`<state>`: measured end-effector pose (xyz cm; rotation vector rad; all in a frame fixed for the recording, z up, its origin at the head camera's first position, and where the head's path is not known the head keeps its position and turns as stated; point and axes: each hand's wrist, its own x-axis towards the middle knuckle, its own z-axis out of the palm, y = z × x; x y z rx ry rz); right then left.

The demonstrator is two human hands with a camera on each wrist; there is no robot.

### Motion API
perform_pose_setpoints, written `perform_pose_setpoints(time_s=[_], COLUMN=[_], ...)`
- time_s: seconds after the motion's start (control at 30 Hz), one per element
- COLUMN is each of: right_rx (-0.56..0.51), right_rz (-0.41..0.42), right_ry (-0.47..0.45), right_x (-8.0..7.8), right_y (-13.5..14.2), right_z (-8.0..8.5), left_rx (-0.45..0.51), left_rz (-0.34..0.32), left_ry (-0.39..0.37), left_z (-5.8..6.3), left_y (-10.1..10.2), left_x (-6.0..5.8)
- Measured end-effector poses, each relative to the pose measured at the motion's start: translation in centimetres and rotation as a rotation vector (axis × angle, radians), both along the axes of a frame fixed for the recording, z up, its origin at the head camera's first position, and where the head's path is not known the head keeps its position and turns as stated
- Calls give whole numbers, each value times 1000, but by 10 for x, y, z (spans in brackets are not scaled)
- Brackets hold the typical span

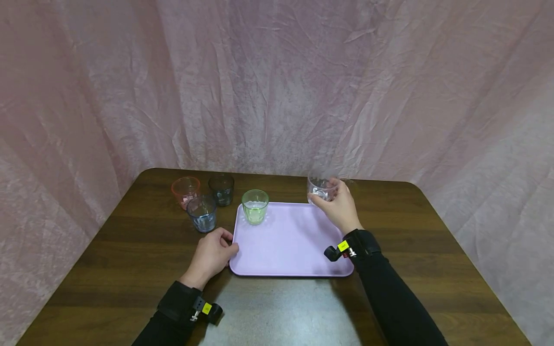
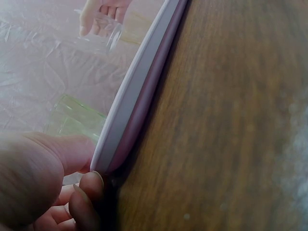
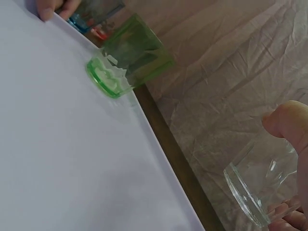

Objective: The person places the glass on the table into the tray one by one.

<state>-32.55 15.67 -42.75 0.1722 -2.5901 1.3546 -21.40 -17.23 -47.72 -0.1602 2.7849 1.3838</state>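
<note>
My right hand (image 1: 340,207) grips a clear glass (image 1: 319,190) by its side, thumb on one side and fingers on the other. The glass is over the far right edge of the lilac tray (image 1: 290,245); in the right wrist view its base (image 3: 243,195) hangs tilted beside the tray's rim. My left hand (image 1: 212,253) pinches the tray's left rim, the thumb (image 2: 77,151) above and fingertips (image 2: 91,185) below. On the tray's far left corner stands a green glass (image 1: 255,207), upright.
Left of the tray, a blue glass (image 1: 202,215), an orange-red glass (image 1: 186,191) and a dark grey glass (image 1: 221,191) stand close together on the wooden table (image 1: 143,240). A pale yellowish, see-through shape (image 2: 137,29) shows beside the right hand. A pink curtain (image 1: 268,86) hangs behind the table.
</note>
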Motion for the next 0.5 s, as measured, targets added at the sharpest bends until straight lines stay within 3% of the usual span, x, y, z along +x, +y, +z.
perform_pose_setpoints(time_s=[0.5], right_rx=[27], right_rz=[36], right_ry=[29], right_x=[4], right_y=[-17], right_z=[-11], left_rx=[-24], left_rz=[-1], left_ry=[25], left_z=[2], left_y=[1], left_x=[2])
